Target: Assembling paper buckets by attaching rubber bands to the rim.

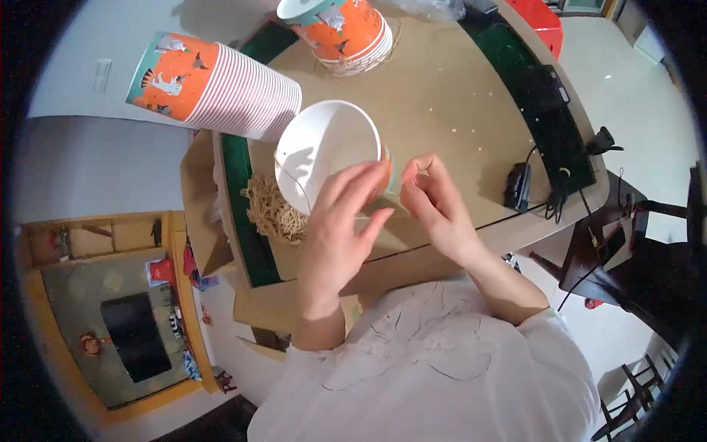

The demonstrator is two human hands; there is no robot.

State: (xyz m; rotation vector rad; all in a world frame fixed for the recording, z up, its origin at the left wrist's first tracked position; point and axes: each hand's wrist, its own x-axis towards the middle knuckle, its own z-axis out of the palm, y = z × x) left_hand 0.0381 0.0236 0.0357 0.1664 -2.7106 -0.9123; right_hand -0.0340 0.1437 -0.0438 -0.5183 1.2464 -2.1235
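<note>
A paper bucket [324, 140], white inside with an orange and green outside, lies on its side on the table, its mouth facing me. My left hand [340, 221] is beside its rim, fingers stretched and the thumb held apart. To the right of the bucket, my right hand [434, 202] is closed, thumb and forefinger pinched together; whatever they hold is too small to make out. A thin tan strand [293, 177] crosses the bucket's mouth toward my left hand. Left of the bucket sits a tangled heap of tan twine [274, 212].
A long stack of nested buckets [247, 92] leans at the left edge. Another stack [346, 37], with twine around its base, stands at the far side. Black adapter [518, 184] and cables lie on the right of the brown tabletop [434, 81]. A dark chair is further right.
</note>
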